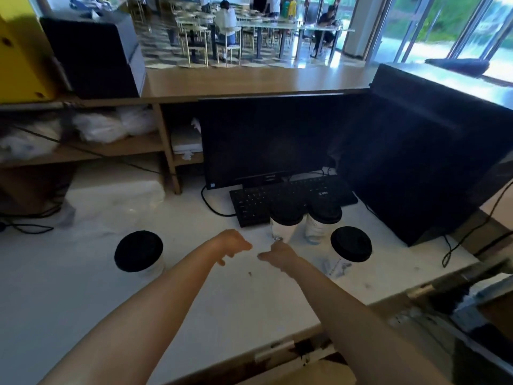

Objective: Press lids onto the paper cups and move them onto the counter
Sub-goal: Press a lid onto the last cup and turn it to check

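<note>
I see both of my arms reaching out over the white worktop (83, 287). My left hand (234, 244) hangs over the worktop with its fingers curled down loosely and nothing in it. My right hand (277, 255) is just beside it, also holding nothing, with fingers that look loosely bent, and it sits right in front of a cup. Off to the left stands one paper cup (138, 255) with a black lid on top, well apart from the others. To the right of my right hand is a second cup (350, 245), also wearing a black lid. A little farther back, two more lidded cups stand side by side: the left one (286, 220) and the right one (323, 218). They stand right at the front of a black keyboard (261, 202). Behind the keyboard is a dark monitor (272, 140). To the left are wooden shelves (119, 147) with white plastic bags. Above it all runs the brown counter (249, 81), and no cup is on it. Far back I see tables and chairs (222, 43).
</note>
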Motion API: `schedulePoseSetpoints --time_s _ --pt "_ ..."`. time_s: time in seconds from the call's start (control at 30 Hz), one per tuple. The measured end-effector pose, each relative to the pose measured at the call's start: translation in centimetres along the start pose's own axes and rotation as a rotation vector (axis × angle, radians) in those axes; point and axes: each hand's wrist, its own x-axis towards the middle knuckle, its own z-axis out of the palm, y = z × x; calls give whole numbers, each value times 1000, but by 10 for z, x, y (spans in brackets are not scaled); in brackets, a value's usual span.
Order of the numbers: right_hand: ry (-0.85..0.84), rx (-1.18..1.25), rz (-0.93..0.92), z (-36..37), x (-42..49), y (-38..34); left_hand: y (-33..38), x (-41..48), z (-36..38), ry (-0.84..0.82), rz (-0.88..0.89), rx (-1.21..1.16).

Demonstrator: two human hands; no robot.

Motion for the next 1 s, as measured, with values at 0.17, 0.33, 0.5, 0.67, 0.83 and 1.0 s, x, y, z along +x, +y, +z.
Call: schedulePoseSetpoints --time_s 0.17,0.33,0.5,0.67,0.83,1.0 --pt "-70 -169 -3 17 -10 -30 -45 -34 -18 -73 -67 29" --pt "-173 -157 -20 47 -25 -62 -120 -62 -39 -164 -132 23" --pt "-209 -58 -87 94 -46 -95 -191 -73 -74 -138 -210 -107" --pt "-56 5 -125 136 -32 -129 -235 -70 -117 -5 -249 -282" --pt "125 137 -248 157 -23 -172 -219 -52 -146 488 62 -393" --pt "184 99 -365 182 -16 -190 -186 -40 -131 566 299 -281"
